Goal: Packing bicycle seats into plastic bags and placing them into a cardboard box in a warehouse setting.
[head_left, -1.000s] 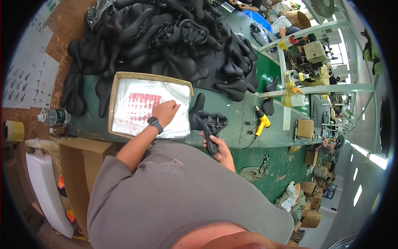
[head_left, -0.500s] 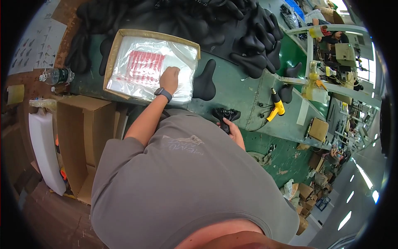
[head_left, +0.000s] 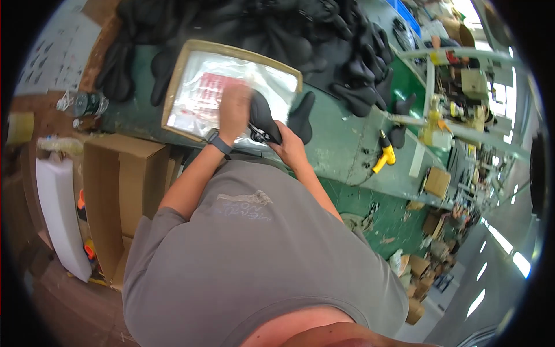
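A black bicycle saddle (head_left: 263,115) is in my right hand (head_left: 291,146), whose fingers grip its lower end, with metal rails showing on its underside. My left hand (head_left: 233,110), smeared by motion, is just left of the saddle; whether it touches it or pinches anything is unclear. Both are over a shallow cardboard box (head_left: 172,87) of clear plastic bags (head_left: 202,63) with red print. Right of the box, another black saddle (head_left: 301,118) lies on the green bench (head_left: 332,133).
Black saddles (head_left: 260,34) are heaped along the bench's far side. A yellow heat gun (head_left: 384,153) lies at the right. Left are a plastic bottle (head_left: 87,104), a tall open carton (head_left: 104,191) and a white foam slab (head_left: 60,214).
My right hand has brought the saddle up and left from the bench's near edge to over the box, turning it upright. My left hand has moved beside it, blurred.
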`<action>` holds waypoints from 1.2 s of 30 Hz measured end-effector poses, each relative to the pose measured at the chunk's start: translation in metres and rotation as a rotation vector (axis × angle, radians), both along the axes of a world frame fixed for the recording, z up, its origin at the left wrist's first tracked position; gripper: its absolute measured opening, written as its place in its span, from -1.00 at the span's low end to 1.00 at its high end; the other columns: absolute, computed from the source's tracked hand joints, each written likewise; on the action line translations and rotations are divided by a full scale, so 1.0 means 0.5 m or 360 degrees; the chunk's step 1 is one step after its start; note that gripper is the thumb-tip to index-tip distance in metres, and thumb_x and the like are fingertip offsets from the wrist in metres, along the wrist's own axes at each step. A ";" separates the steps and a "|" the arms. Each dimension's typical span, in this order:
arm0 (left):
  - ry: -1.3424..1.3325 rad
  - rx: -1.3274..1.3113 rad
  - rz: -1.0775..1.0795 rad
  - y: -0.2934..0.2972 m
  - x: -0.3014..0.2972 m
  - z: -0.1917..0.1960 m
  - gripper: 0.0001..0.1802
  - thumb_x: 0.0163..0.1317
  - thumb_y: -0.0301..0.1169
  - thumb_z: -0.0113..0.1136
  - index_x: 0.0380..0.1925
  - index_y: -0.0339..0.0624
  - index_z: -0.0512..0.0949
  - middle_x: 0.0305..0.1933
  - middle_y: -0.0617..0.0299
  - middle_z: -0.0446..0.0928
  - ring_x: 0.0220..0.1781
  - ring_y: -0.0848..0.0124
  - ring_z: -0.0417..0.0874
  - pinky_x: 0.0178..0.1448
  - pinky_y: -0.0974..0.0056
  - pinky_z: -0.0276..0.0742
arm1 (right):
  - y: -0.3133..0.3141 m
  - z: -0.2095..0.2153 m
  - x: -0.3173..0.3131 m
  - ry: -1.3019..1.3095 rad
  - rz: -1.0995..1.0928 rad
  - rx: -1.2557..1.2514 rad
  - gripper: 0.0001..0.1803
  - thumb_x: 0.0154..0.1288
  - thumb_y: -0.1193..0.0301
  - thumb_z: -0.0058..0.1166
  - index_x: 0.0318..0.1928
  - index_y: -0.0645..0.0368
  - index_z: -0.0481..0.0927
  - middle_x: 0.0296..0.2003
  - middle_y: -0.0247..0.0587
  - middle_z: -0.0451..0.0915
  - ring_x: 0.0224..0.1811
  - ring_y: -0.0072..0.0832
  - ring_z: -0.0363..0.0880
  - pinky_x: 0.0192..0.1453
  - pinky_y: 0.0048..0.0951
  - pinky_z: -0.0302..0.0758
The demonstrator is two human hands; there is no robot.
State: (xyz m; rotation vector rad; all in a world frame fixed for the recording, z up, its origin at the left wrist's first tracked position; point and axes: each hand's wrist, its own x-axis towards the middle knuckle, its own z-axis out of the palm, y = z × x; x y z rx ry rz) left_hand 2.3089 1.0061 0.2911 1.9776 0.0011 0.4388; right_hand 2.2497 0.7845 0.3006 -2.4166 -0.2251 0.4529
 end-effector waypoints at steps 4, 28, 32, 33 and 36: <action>-0.0377 0.0008 -0.0963 0.096 -0.075 0.213 -0.89 0.41 -0.45 0.14 -0.16 -0.18 0.61 -0.06 0.06 0.59 0.02 -0.02 0.57 0.23 0.00 0.44 | 0.066 0.057 0.012 0.0490 -0.0554 0.0201 0.11 0.15 0.29 0.51 0.55 0.38 0.08 -0.16 0.21 0.71 -0.32 -0.14 0.76 -0.24 -0.20 0.64; -0.0106 -0.0401 0.0426 0.331 0.340 0.059 -0.80 0.51 -0.38 0.22 -0.02 -0.29 0.58 -0.19 0.09 0.67 -0.17 0.28 0.70 -0.02 0.20 0.62 | -0.319 -0.338 0.254 0.0022 -0.1670 -0.0317 -0.07 0.32 0.28 0.37 0.57 0.32 0.18 0.43 0.18 0.42 0.39 -0.14 0.51 0.46 -0.16 0.43; 0.0242 0.0445 -0.0867 0.121 0.207 -0.052 -0.83 0.38 -0.30 0.19 -0.25 -0.12 0.68 -0.32 0.02 0.68 -0.22 0.00 0.73 -0.17 -0.02 0.60 | -0.254 -0.387 0.315 0.0520 -0.1738 0.0817 -0.04 0.27 0.26 0.37 0.57 0.29 0.20 0.42 0.21 0.43 0.42 -0.02 0.47 0.47 -0.16 0.42; 0.0654 0.0529 -0.1212 0.077 0.197 -0.005 -0.73 0.42 -0.17 0.16 -0.29 -0.11 0.66 -0.31 0.03 0.69 -0.22 -0.03 0.73 -0.14 -0.06 0.61 | -0.238 -0.377 0.324 0.0500 -0.1473 0.0624 -0.09 0.31 0.26 0.35 0.56 0.28 0.23 0.31 0.24 0.53 0.29 -0.01 0.58 0.36 -0.15 0.50; 0.0455 0.0682 -0.1418 -0.060 0.134 -0.123 -0.64 0.34 -0.06 0.29 -0.25 -0.16 0.63 -0.28 -0.04 0.69 -0.17 -0.09 0.73 -0.05 -0.15 0.59 | -0.231 -0.406 0.330 0.0156 -0.0789 0.0111 -0.23 0.38 0.22 0.30 0.48 0.28 0.35 0.04 0.26 0.71 0.06 0.04 0.73 0.17 -0.09 0.60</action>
